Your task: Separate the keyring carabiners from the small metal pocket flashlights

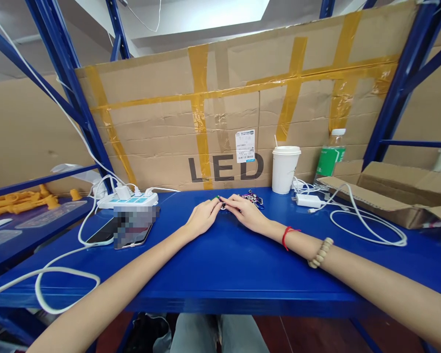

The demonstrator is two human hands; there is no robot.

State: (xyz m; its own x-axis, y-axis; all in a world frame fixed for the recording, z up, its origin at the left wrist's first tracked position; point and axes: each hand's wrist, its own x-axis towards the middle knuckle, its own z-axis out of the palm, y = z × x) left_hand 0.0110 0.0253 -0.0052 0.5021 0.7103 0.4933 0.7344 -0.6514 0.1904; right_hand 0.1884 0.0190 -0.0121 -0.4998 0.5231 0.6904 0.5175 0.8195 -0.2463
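My left hand (205, 215) and my right hand (245, 212) meet over the middle of the blue table (206, 269), fingertips nearly touching. Both are closed in a pinch on a small dark piece with a shiny metal part (223, 206). A speck of green shows at the left fingertips. Fingers cover most of the piece, so its kind is unclear. Just behind my right hand lies a small pile of metal rings and clasps with coloured bits (255, 197), partly hidden by that hand.
To the left are a white power strip (147, 199), phones (105, 233) and looping white cables. A lidded paper cup (285, 169), a green-labelled bottle (330, 157), a white charger (308, 200) with coiled cable and an open cardboard box (389, 196) stand right. Taped cardboard (150, 132) closes the back.
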